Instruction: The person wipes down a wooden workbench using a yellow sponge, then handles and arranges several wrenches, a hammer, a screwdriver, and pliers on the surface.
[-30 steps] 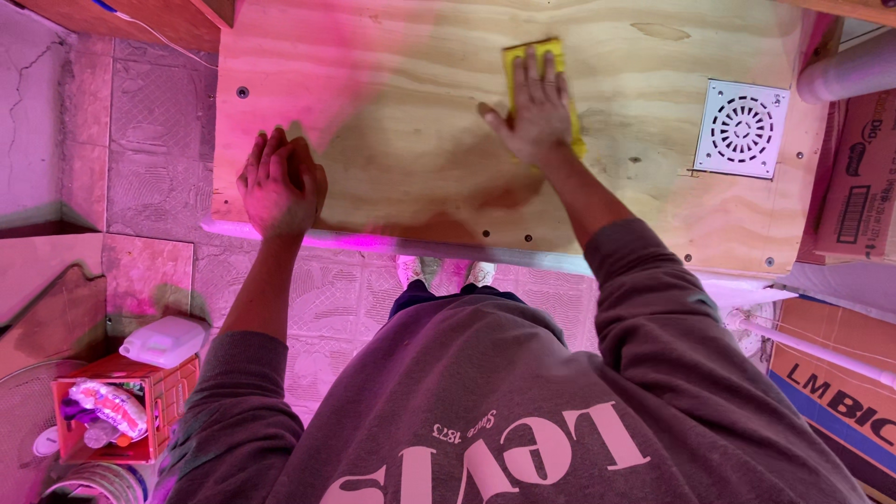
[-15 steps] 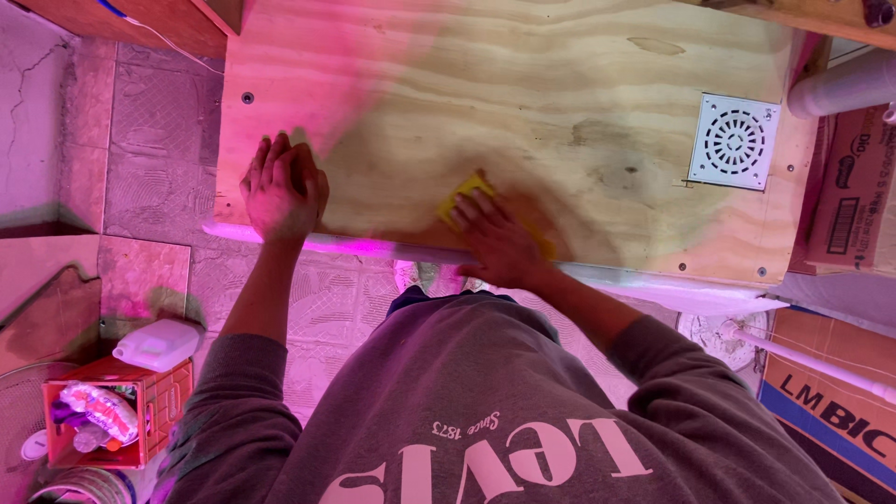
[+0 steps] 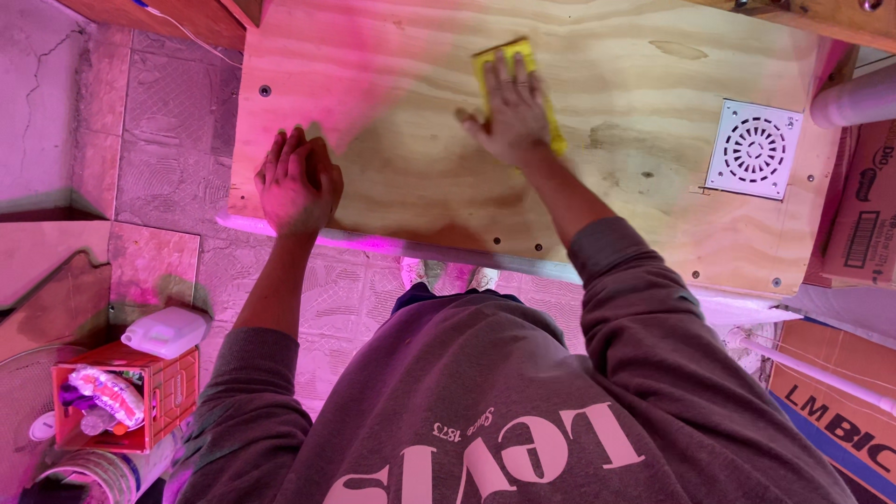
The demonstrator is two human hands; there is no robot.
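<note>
i am standing at a plywood board [image 3: 392, 177], taking it as my landmark; my right hand [image 3: 509, 117] is lying flat on a yellow sponge [image 3: 495, 63] near the board's far middle, fingers spread apart and pressing down, not curled round it; one edge of the sponge is showing beyond my fingertips and another strip along the right of my palm; my left hand [image 3: 297, 182] is resting palm down near the board's near left corner, fingers loosely together, holding nothing.

around the board: one white square drain grate [image 3: 754, 149] is sitting set into its right part, well apart from the sponge, with bare wood between them; small dark screw heads are dotting the board's margins, too scattered for me to count surely; one grey pipe [image 3: 854, 98] is lying just past the right edge, and one cardboard box [image 3: 863, 210] beside it; below the near edge, the tiled floor [image 3: 159, 140] is showing to the left of the board; there one red crate [image 3: 140, 392] is standing with one white plastic jug [image 3: 166, 329] touching its top; my two shoe tips are peeking under the near edge.

the near edge is running as a pale strip across my wrists; the wood between my hands is lying bare.
</note>
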